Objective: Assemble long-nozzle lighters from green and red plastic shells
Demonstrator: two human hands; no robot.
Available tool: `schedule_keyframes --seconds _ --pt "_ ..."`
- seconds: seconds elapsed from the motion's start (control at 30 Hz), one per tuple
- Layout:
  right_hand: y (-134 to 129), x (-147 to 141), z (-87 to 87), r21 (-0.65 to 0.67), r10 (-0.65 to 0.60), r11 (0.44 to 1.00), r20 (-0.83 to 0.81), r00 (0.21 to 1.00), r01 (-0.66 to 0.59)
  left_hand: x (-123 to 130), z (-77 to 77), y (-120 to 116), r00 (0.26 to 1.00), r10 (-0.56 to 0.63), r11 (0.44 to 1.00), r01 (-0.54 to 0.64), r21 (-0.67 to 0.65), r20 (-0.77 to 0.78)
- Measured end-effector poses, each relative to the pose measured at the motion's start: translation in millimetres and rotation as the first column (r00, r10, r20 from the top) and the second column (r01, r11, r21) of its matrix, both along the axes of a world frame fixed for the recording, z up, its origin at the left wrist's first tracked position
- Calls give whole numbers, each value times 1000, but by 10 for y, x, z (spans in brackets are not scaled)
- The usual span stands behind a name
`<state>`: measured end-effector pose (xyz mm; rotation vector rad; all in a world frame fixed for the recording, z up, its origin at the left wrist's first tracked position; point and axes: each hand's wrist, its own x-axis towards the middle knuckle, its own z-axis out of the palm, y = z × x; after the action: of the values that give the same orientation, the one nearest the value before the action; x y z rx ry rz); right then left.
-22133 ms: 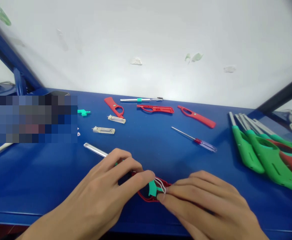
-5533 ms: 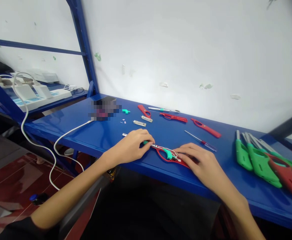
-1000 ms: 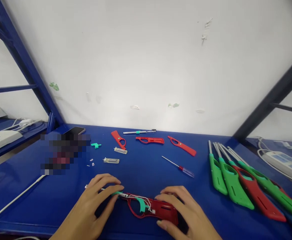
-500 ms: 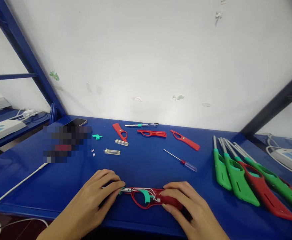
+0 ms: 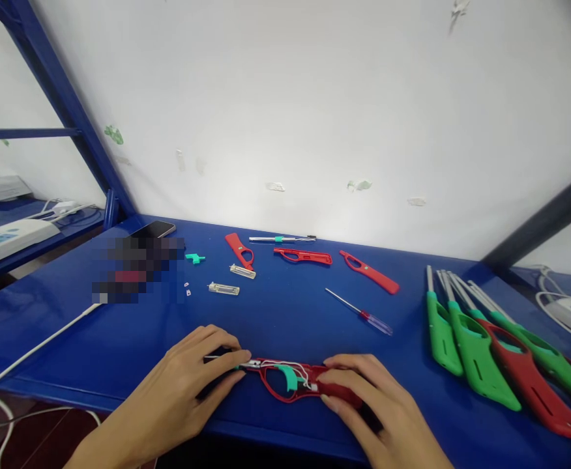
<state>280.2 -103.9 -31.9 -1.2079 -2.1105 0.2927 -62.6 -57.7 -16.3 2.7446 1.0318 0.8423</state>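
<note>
An open red lighter shell lies near the table's front edge, with a teal trigger and white wires inside it. My left hand pinches the shell's left end, where a metal tube meets it. Around the wide right end, the fingers of my right hand are closed, covering part of it. Behind the hands lie a screwdriver, two clear fuel tanks, a small teal trigger, several red shell halves and a metal tube with wires.
Several green and red lighters lie in a row at the right. At the left are a phone, a blurred patch and a white cable. Blue metal bars and a white wall bound the blue table.
The view has shifted slightly, so the table items appear a little further right. Both hands keep their hold on the red shell, which looks nearly unchanged.
</note>
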Motion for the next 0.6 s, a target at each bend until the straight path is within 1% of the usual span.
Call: schedule_keyframes --seconds 0.33,0.5,0.6 --pt "4 37 -26 13 25 1000 14 1000 -25 22 37 -25 999 34 999 -34 -31 17" --pt "21 34 -38 12 25 1000 17 1000 -25 37 55 -60 997 73 997 -74 19 20" --pt "31 38 -53 10 26 1000 16 1000 -26 34 28 -55 991 133 988 -135 82 27"
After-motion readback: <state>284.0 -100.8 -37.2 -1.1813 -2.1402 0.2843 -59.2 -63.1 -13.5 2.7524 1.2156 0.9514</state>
